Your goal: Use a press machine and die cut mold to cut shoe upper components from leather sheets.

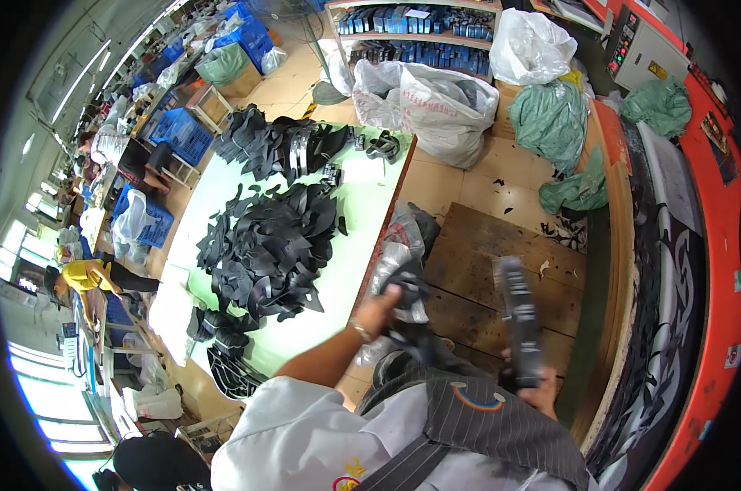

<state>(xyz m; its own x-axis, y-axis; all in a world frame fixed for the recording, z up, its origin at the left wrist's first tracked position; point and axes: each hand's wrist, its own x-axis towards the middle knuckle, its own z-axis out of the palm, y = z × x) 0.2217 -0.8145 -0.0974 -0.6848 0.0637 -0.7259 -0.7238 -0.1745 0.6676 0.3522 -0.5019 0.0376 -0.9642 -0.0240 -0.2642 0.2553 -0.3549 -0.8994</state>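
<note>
My left hand [379, 313] is closed on a bundle of black cut pieces [411, 296], blurred by motion, beside the table's right edge. Lower right, in front of my striped apron [469, 417], my right hand [539, 396] grips the bottom end of a long, narrow black stack [521, 315] with whitish marks. That stack stands nearly upright and is smeared too, so its kind is unclear. On the pale green table [362, 213] to my left lies a large heap of black cut pieces [264, 245]. A second black pile [264, 143] covers its far end.
Wooden boards [493, 270] form the floor ahead of me. A red machine [706, 327] with rolled black sheet runs along the right. White sacks [444, 114] and green bags [551, 123] stand beyond, before a shelf [420, 37]. Other people [96, 274] are at the left.
</note>
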